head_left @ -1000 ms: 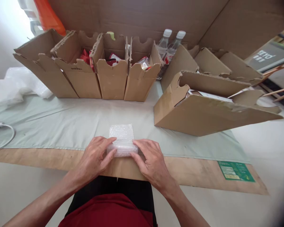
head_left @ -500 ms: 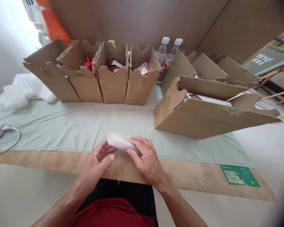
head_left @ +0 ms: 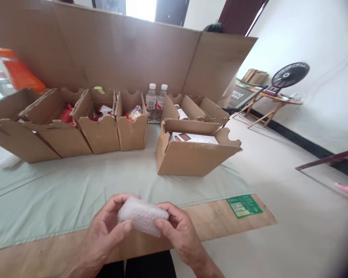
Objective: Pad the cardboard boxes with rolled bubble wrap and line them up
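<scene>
A bubble-wrapped packet (head_left: 142, 217) is held between both hands above the table's front edge. My left hand (head_left: 107, 227) is closed around its left end, thumb in front and fingers behind. My right hand (head_left: 178, 227) pinches the right end between thumb and fingers. White bubble wrap covers the packet, so what is inside cannot be made out. Beyond the hands lies a pale green cloth (head_left: 84, 185), over a wooden tabletop (head_left: 211, 222) whose bare front strip shows.
Several open cardboard bins (head_left: 101, 135) stand at the back left, some holding red packets. Two water bottles (head_left: 151, 102) stand beside them. At the right, a cardboard bin (head_left: 188, 158) contains white boxes (head_left: 197, 138). A tall cardboard panel (head_left: 127, 50) rises behind. A fan (head_left: 290, 75) stands far right.
The view has swung right and up, showing the room beyond. My left hand, open beside the packet before, now grips its left end. The packet is turned with its broad side facing me.
</scene>
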Demonstrator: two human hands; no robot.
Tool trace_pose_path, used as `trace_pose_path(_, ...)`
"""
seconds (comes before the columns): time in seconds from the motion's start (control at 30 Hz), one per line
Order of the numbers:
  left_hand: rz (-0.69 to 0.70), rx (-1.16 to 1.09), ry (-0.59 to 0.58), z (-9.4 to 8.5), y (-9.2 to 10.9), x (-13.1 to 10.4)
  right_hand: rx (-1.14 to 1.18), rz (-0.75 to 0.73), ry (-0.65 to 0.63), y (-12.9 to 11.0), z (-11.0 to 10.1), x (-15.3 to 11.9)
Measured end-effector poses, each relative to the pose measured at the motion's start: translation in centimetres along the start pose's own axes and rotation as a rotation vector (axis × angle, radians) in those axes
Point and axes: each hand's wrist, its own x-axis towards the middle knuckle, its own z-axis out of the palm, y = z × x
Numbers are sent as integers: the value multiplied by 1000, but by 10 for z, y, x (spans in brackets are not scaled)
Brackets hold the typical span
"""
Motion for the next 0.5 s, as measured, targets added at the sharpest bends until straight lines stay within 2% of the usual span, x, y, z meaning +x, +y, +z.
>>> trace_pose_path(0.1,357,253,-21,18,35,33,-77,-53,66,-25,-32,-10)
trace_pose_path(0.17,589,497,-1,36,58,63,-133,-107,168,-49,-58,-14)
trace_pose_path(0.23,737,647,7,56,76,97,-176,-190,303,-76,-84,-11)
trace_pose_path(0.27,768,693,-4,66,81,112,-194,-245,365,-91,-97,-6)
trace_pose_path(0.33,797,765,-17,81,83,137,-230,-360,458,-119,-120,13)
trace_pose_path(0.4,838,810,15,91,76,150,-294,-414,483,-145,-140,40)
trace_pose_path(0.5,938,806,148,98,59,154,-510,-311,327,-172,-154,86)
